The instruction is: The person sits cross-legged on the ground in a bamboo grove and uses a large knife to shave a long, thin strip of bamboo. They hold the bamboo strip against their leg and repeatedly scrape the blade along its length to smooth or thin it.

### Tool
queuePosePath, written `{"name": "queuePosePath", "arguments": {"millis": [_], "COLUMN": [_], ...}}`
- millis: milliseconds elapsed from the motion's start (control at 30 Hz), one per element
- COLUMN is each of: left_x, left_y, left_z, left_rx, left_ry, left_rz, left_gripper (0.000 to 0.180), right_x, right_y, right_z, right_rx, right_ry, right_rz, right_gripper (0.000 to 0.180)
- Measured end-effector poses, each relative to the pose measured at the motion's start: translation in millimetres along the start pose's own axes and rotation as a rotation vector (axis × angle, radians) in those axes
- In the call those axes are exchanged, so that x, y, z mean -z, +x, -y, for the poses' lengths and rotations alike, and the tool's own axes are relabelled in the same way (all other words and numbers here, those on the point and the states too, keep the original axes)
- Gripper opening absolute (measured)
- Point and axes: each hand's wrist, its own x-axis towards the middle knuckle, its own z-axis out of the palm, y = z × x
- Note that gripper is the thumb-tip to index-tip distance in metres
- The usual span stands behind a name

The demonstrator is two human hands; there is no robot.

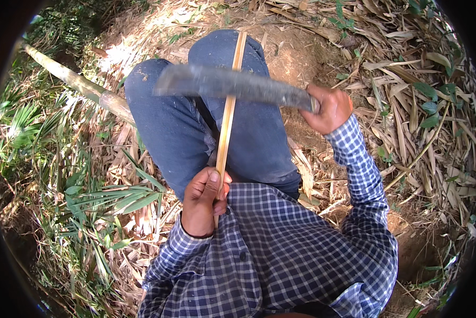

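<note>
Two hands share the work at the centre of the frame. The left hand (205, 200), low and just left of centre, is closed in a fist around the near end of a bamboo strip (228, 108), thumb pressed along it. The strip runs up the middle of the picture, over the blue trousers (179, 132), to the top edge. It looks thin, light and dry, likely springy along its length and quick to split with the grain; its cut edges may be sharp, so the firm grip at the lower end seems the safe place to hold it.

The right hand (329, 108), right of centre, is clenched on the handle of a long knife (232, 84). The blade lies crosswise over the strip, reaching towards the upper left; whether it touches the strip I cannot tell. It looks heavy and dull grey. Both elbows are bent, checked sleeves drawn in close to the body. Dry leaves (407, 106) cover the ground at right, and a thick bamboo pole (79, 82) lies at upper left.
</note>
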Motion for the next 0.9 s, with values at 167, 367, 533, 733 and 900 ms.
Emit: {"name": "queuePosePath", "arguments": {"millis": [167,367,533,733,900], "left_x": [1,-2,-1,-2,2], "left_y": [-2,2,0,2,3], "left_z": [-2,-5,-5,-4,-8], "left_rx": [0.005,-0.007,-0.010,-0.024,0.040], "left_ry": [0.002,-0.004,0.007,0.038,-0.065], "left_rz": [-0.002,0.005,0.001,-0.010,0.031], "left_gripper": [0.027,0.027,0.027,0.026,0.029], "right_x": [1,-3,2,0,2], "right_y": [6,25,15,27,20], "right_z": [-1,-10,9,-12,-10], "right_rx": [-0.002,-0.096,-0.036,-0.240,-0.277], "right_ry": [0.019,0.021,0.045,0.027,0.127], "right_rz": [-0.058,-0.085,-0.107,-0.041,-0.022], "right_gripper": [0.021,0.018,0.020,0.024,0.030]}}
